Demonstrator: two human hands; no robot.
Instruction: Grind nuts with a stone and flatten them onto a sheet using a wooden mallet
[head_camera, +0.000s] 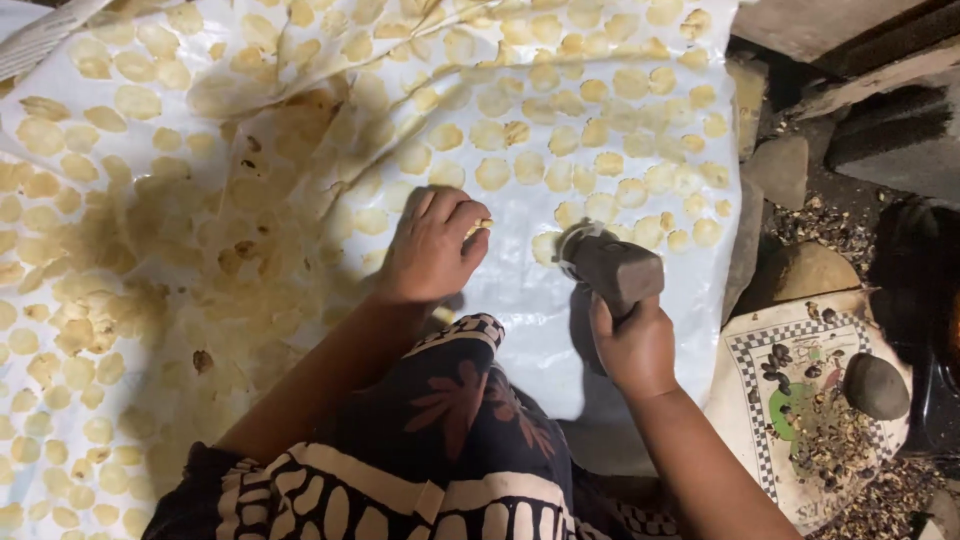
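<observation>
**Flattening of seed kernels on a plastic sheet: the pounding step**

A large white plastic sheet (600, 290) was spread over the ground and was covered, row upon row, by pale flattened discs (492, 172); toward the left these lay crowded and overlapping, while a bare strip was left nearest the person. A patterned dark cloth (440, 440) was draped over the knee between the two forearms. To the right of the sheet a checked tile (770, 370) was strewn with dark shells and seeds (825, 440), and a rounded grey stone (876, 385) was rested on it. The right hand (635, 345) was clenched around the handle of a blunt hammer (610, 265), whose head was held just above the sheet beside the nearest discs. The left hand (432, 245) was pressed palm-down on the sheet, its fingertips closed on a small pale kernel (480, 225). The step in hand was judged to be the pounding of one more disc. The next move was judged to call for the kernel to be set on bare plastic, clear of neighbouring discs, and for the fingers to be drawn aside before the hammer was brought down squarely.
</observation>
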